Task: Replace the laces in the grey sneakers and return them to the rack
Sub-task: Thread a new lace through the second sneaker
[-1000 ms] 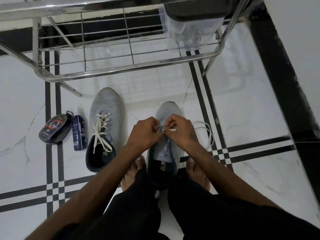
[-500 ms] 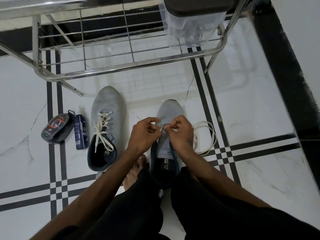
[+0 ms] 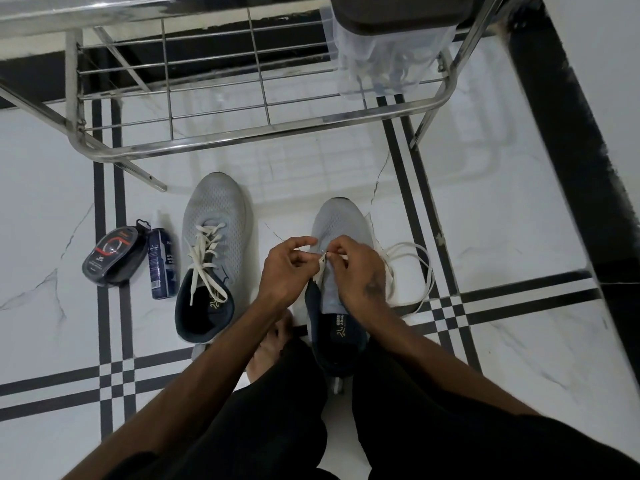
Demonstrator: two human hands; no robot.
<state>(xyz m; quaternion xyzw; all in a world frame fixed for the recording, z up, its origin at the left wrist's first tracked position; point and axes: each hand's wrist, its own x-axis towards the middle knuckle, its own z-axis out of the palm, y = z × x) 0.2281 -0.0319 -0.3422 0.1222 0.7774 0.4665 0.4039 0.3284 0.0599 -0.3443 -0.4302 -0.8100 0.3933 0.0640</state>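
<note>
grey sneaker being laced: the right-hand sneaker (image 3: 341,233) lies toe-away on the white floor (image 3: 519,209), right under both sets of fingers, likely so the eyelets face up for threading.
right hand: the right hand (image 3: 360,271) pinches the white lace (image 3: 412,271) tip between thumb and forefinger at the eyelet row, other fingers curled in; the pinch looks meant to steer the tip through a hole.
left hand: the left hand (image 3: 287,268) sits just beside it, fingers curled, thumb and forefinger close at the same spot; whether they actually grip the lace or the eyelet edge i cannot tell.
loose lace: the slack loops on the floor just past the right fingers, kept out of the way.
other sneaker: the second sneaker (image 3: 213,258) rests well to the left of the left fingers, already carrying a white lace, loosely done.
rack: the metal rack (image 3: 263,128) stands beyond the fingertips, its lower shelf free for the pair.
beside: a blue can (image 3: 161,265) and a dark pouch (image 3: 112,252) lie further left.
</note>
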